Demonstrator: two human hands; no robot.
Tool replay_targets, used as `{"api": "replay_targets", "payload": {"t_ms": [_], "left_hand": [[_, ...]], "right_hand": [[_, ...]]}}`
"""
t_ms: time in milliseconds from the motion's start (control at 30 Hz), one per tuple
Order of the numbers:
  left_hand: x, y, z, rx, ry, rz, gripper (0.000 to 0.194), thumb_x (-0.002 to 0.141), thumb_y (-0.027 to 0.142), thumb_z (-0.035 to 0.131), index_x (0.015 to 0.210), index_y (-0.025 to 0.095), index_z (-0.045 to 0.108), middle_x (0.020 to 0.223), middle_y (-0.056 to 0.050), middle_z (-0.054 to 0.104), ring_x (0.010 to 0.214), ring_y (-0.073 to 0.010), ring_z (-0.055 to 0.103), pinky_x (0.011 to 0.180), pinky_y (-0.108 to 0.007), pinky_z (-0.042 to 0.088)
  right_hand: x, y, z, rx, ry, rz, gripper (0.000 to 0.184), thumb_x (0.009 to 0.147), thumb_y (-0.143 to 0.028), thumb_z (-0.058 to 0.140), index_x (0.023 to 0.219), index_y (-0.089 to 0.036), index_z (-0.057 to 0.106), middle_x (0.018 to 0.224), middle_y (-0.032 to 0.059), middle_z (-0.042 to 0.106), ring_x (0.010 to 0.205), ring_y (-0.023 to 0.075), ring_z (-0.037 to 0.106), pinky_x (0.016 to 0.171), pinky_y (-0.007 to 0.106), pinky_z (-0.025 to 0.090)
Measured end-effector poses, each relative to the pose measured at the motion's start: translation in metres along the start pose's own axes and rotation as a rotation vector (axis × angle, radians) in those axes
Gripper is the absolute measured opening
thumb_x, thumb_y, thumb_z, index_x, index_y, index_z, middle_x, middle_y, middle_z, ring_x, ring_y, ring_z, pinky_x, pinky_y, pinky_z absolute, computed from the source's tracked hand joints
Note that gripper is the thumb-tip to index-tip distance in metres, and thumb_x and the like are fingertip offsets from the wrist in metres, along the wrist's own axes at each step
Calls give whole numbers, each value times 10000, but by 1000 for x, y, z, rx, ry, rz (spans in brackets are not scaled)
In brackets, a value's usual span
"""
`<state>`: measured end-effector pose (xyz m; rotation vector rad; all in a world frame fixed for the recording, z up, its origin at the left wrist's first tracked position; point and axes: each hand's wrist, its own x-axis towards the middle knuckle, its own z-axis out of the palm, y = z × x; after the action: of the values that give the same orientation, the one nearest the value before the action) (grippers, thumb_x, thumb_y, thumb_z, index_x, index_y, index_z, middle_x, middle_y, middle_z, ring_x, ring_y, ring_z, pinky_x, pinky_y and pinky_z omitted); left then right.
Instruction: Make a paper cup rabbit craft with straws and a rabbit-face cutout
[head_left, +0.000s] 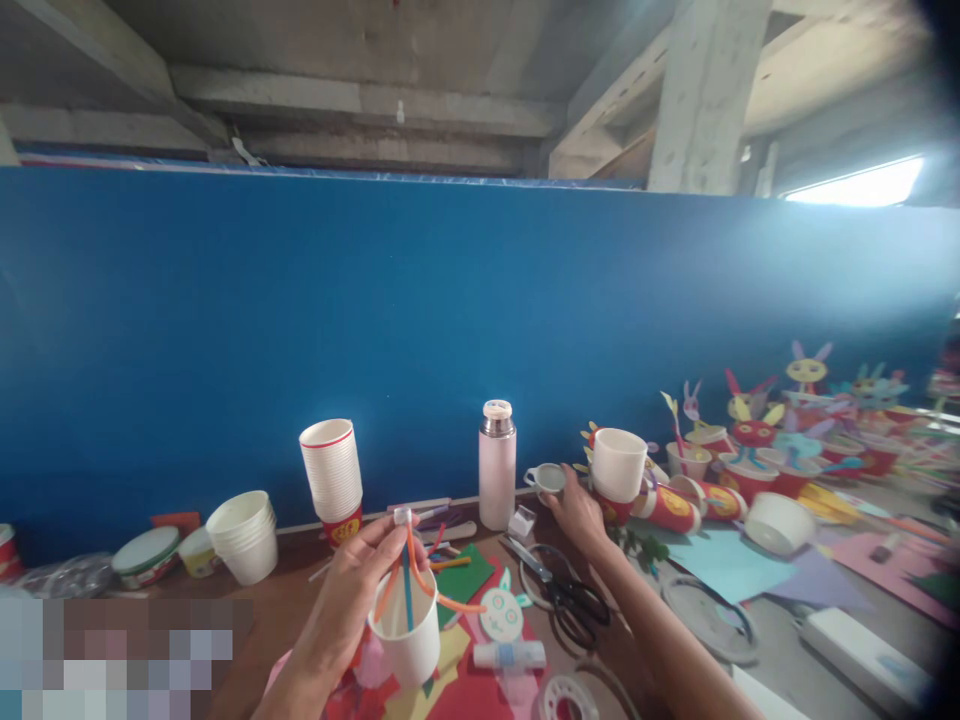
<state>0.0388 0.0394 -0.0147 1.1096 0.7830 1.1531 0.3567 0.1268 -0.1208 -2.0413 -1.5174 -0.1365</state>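
Observation:
My left hand (365, 565) is closed in a pinch on the top of an orange pipe cleaner (414, 560) and a blue stick (409, 600). A small clear piece (403, 516) shows at the fingertips. The stick reaches down into a white paper cup (414, 650), and one orange length bends over its rim towards a paper rabbit face (501, 613). Farther right, my right hand (581, 515) has its thumb and finger at the edge of a round white piece with a small loop (548, 479). Part of that grip is hidden.
A pink thermos (497, 470) stands by the blue partition (390, 300). Black scissors (562, 590), a glue tube (509, 655) and a tape roll (566, 698) lie in front. Stacked cups (331, 475) rise at left; another stack (619, 465) and rabbit-decorated cups (754, 450) stand right.

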Motion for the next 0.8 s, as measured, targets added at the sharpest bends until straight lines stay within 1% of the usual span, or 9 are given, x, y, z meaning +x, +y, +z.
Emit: {"api": "replay_targets", "payload": {"t_ms": [133,233,367,500,567,633,700,800], "left_hand": [[-1,1,1,-2,1,10,231,741,305,611,909,148,618,687,-49,658,600,-144,589,607,-256,463],[-2,1,0,11,-13,8,248,752,307,597,942,148,609,686,-46,650,601,-151,589,605,-267,463],[-1,1,0,29,-34,17,265,759,317,583,952,136,604,692,-54,644,589,-159,586,594,-285,463],[-1,1,0,26,-25,22,236,759,306,585,929,143,600,697,-52,648,596,-154,587,608,-282,464],[-1,1,0,19,-32,21,228,757,311,584,914,146,601,690,-48,645,600,-161,591,605,-287,467],[-1,0,0,16,-46,10,235,751,323,587,906,147,603,674,-44,639,592,-173,596,593,-298,471],[-1,0,0,9,-55,-3,247,743,328,594,917,154,603,657,-35,632,585,-181,599,586,-307,473],[-2,0,0,9,-47,-6,232,741,320,598,913,165,608,649,-23,628,582,-173,594,590,-302,471]], "right_hand": [[-1,-2,4,-2,3,1,557,795,-245,468,1294,-111,262,1226,154,499,1033,253,545,797,303,413],[-6,-3,8,5,-28,-7,536,787,-259,474,1274,-113,305,1181,157,533,997,258,565,787,315,417],[-9,-3,7,38,-100,-60,535,768,-325,504,1242,-115,371,1130,155,572,992,267,570,791,328,415],[-5,1,-3,76,-167,-101,556,760,-380,523,1236,-119,401,1104,131,596,976,231,582,783,289,422],[-1,5,-11,82,-172,-105,526,799,-377,476,1247,-117,386,1101,116,602,966,197,588,782,258,422],[1,9,-19,61,-157,-98,464,842,-349,407,1245,-120,381,1109,110,599,982,183,580,793,250,415],[-1,11,-24,11,-149,-90,399,854,-321,380,1203,-133,426,1085,111,610,987,204,576,790,275,414],[-10,12,-25,-86,-177,-99,302,814,-271,441,1077,-155,534,957,119,656,903,253,608,734,319,423]]}}
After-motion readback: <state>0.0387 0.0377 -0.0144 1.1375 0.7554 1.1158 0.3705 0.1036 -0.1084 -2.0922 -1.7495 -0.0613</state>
